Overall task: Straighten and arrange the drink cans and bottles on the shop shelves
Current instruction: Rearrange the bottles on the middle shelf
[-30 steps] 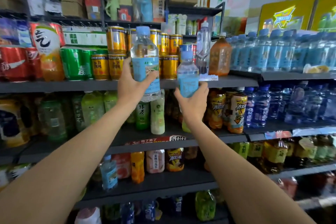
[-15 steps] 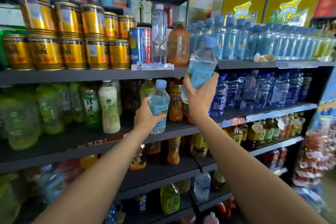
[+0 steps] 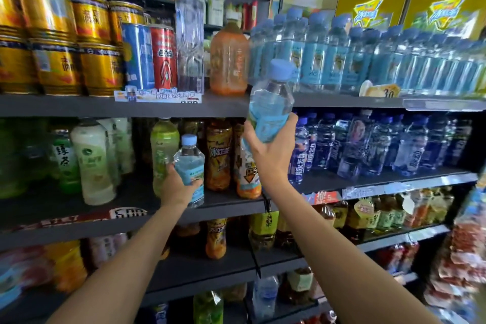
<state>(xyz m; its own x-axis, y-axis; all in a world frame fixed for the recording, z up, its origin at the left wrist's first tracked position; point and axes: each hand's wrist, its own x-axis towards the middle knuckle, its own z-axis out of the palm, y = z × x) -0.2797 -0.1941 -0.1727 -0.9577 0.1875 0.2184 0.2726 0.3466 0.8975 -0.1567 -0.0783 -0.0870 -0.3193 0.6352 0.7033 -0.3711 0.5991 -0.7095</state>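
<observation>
Plastic water bottle (image 3: 271,102) gripped low in right hand (image 3: 271,150), second bottle (image 3: 190,166) clutched in left hand (image 3: 176,187); risks toppling packed row (image 3: 368,60) at right of top shelf (image 3: 79,106).

Left hand (image 3: 176,187) lowered its water bottle (image 3: 190,166) from upper shelf height, view swung right

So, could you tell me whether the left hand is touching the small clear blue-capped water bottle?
Touching: the head view shows the left hand wrapped round the small water bottle's lower half.
</observation>
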